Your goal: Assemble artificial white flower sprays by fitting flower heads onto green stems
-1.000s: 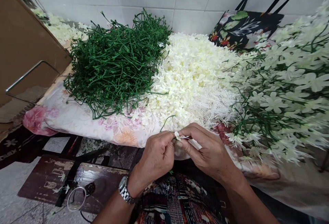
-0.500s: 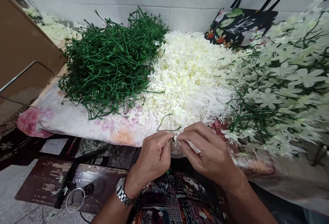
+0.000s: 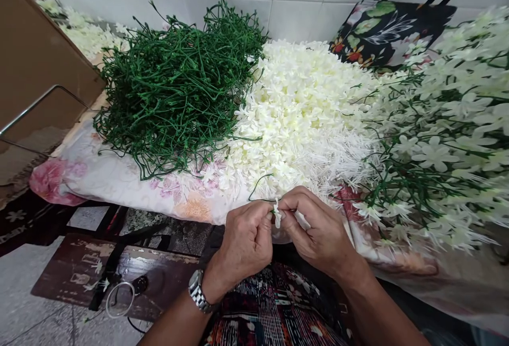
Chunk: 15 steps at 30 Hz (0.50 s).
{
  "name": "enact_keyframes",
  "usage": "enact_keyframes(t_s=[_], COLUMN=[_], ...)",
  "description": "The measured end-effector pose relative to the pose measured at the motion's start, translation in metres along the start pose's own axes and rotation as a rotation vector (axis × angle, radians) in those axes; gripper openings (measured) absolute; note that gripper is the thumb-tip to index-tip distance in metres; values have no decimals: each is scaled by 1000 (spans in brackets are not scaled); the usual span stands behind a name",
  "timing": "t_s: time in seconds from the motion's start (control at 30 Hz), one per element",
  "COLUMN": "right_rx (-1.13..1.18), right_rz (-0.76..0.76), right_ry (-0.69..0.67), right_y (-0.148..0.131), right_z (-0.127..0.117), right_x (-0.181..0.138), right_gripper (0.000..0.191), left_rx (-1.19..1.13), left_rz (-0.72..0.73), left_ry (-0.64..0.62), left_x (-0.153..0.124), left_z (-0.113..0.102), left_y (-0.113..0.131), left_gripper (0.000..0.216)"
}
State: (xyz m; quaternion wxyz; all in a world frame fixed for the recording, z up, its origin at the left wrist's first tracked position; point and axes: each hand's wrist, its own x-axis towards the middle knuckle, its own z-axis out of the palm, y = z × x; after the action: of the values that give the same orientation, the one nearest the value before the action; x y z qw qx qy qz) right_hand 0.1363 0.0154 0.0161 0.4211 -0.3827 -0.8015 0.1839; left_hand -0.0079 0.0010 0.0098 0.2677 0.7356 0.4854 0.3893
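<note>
My left hand (image 3: 245, 240), with a metal wristwatch, pinches a thin green stem (image 3: 260, 186) that curls up from its fingertips. My right hand (image 3: 318, 229) pinches a small white flower (image 3: 277, 215) right against the stem's end, so both hands meet fingertip to fingertip. Just beyond them lies a large heap of loose white flowers (image 3: 302, 113). A tangled pile of bare green stems (image 3: 178, 91) sits to the left of that heap. Finished sprays of stems with flowers (image 3: 441, 139) are stacked at the right.
The piles rest on a floral cloth (image 3: 115, 182). A black floral bag (image 3: 385, 28) leans on the tiled wall behind. A brown board (image 3: 35, 65) with a metal rod stands at left. A dark wooden board (image 3: 79, 277) and a clear ring (image 3: 119, 298) lie on the floor.
Both hands stayed together at the stem's end; the white flower has turned from lying sideways to hanging between the fingertips. The view shifted slightly.
</note>
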Motion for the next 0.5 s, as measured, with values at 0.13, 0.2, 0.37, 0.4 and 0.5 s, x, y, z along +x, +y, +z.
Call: enact_keyframes(t_s=[0.13, 0.2, 0.37, 0.4, 0.5], right_rx=[-9, -12, -9, -8, -17], right_rz=[-2, 3, -10, -11, -12], right_ry=[2, -2, 6, 9, 25], right_y=[-1, -1, -1, -2, -2], right_z=[2, 2, 4, 5, 8], right_x=[2, 3, 3, 3, 3], right_gripper=[15, 16, 15, 15, 15], left_rx=[31, 44, 38, 34, 18], left_rz=[-9, -4, -10, -14, -26], left_ry=[27, 33, 39, 40, 51], left_x=[1, 1, -1, -1, -1], left_z=[2, 2, 3, 3, 4], left_y=[0, -1, -3, -3, -3], left_gripper=[26, 27, 27, 27, 25])
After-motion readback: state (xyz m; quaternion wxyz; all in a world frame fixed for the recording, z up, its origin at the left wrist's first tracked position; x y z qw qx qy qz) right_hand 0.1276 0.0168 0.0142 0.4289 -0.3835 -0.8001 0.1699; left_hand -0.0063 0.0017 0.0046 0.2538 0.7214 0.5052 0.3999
